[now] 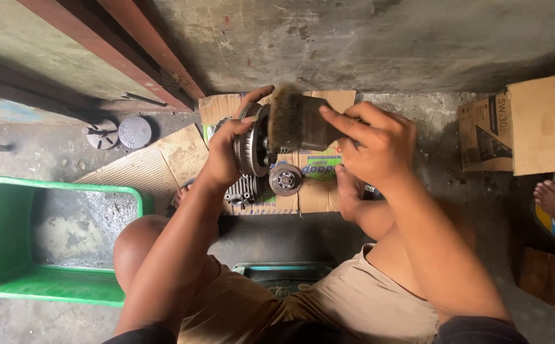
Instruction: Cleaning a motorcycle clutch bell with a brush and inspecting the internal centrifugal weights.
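Head view, looking straight down at a grimy concrete floor [456, 210]; biggest thing is the green rectangular plastic tub [10, 255] at the floor's left edge, dirty grey inside; next the open brown cardboard box [532, 127] at the right edge, with someone else's bare foot [554, 200] just below it; flattened brown cardboard sheets [316, 191] lie in the middle by the far wall, and on them sit a small round silver metal hub [285, 179] and a finned grey metal part [242, 189] just beside it; left hand [223, 153] is wrapped round a round grey toothed metal drum [252, 146], held up over the cardboard; right hand [373, 143] is gripping a worn dark-bristled brush [296, 121], bristles touching the drum's face; two small dark metal discs [119, 132] rest near the far-left wall.
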